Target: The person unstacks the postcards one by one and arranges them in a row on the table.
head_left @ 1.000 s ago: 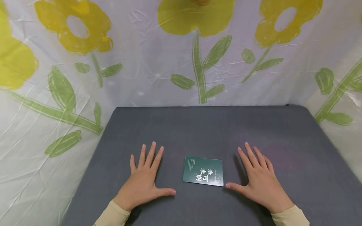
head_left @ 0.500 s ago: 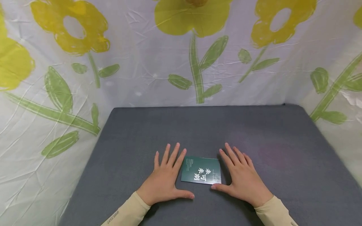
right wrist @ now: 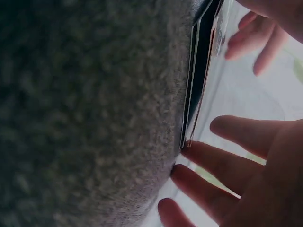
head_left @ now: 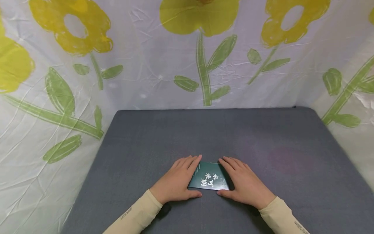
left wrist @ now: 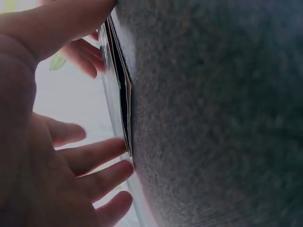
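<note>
Green "未来可期" booklet (head_left: pixel 209 178) lies between left grip (head_left: pixel 176 182) and right grip (head_left: pixel 247 182), both wide.

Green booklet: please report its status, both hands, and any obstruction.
Left hand at left side, right hand at right; firm grip unconfirmed. Green booklet on grey table, layers slightly parted. No obstruction seen.

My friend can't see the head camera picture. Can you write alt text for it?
A person's left hand and right hand frame opposite sides of a small green booklet with white Chinese characters, lying on a dark gray table. Both arms wear cream sleeves. Behind is a pale sheet with yellow flowers.
</note>
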`<state>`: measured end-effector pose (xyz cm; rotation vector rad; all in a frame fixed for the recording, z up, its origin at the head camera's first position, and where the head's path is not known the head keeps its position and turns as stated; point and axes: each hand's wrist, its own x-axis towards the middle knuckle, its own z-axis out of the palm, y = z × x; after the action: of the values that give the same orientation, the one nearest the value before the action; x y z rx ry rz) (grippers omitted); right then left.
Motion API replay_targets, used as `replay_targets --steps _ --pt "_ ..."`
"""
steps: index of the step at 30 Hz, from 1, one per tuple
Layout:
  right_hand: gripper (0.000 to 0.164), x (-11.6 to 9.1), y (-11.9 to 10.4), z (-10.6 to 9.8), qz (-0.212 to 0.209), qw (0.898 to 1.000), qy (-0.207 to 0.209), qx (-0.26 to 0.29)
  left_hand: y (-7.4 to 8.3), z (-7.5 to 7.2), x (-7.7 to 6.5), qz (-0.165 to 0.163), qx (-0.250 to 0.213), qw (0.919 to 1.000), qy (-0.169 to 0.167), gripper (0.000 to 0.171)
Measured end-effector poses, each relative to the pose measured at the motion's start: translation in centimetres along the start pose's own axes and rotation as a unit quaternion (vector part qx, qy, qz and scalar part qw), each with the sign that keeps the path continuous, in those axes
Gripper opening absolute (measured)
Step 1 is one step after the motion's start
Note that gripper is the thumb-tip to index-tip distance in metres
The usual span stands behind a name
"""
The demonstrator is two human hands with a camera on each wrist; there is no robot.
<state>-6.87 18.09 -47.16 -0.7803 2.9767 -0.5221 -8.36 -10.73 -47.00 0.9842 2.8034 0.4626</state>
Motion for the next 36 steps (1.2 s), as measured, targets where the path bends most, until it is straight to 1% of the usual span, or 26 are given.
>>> replay_targets --steps 4,9,12,16,20,24,29,32,36 --pt "0.100 0.3 0.2 -0.1 -0.015 1.000 0.009 0.013 -0.3 -0.1 0.2 0.007 0.005 1.0000 0.005 0.111" --pt "0.098 0.4 0.2 -0.3 -0.021 1.000 0.003 0.015 -0.4 -0.3 0.2 0.006 0.005 1.0000 0.003 0.104" --pt "0.100 0.4 0.0 -0.3 -0.020 1.000 0.000 0.015 -0.4 -0.2 0.2 0.011 0.004 0.9999 0.001 0.104" --pt "0.109 0.2 -0.4 -0.3 -0.020 1.000 0.003 0.023 -0.6 -0.1 0.2 0.020 0.010 0.9997 0.006 0.105" --pt "0.115 0.2 -0.7 -0.2 -0.023 0.999 0.001 0.032 -0.7 -0.2 0.2 0.020 0.012 0.9997 0.001 0.105" --pt "0.113 0.3 -0.8 -0.3 -0.025 0.999 -0.009 0.033 -0.9 -0.2 0.1 0.024 0.013 0.9996 -0.001 0.104" --pt "0.109 0.4 -0.7 -0.4 -0.014 0.999 -0.020 0.036 -0.9 -0.5 0.0 0.026 0.006 0.9996 -0.008 0.104" --pt "0.107 0.4 -0.7 -0.5 -0.013 0.999 -0.015 0.036 -1.0 -0.8 -0.2 0.021 -0.003 0.9997 -0.007 0.103" --pt "0.103 0.5 -0.8 -0.6 -0.024 0.999 0.002 0.032 -1.2 -1.1 -0.4 0.019 -0.013 0.9997 -0.004 0.102"
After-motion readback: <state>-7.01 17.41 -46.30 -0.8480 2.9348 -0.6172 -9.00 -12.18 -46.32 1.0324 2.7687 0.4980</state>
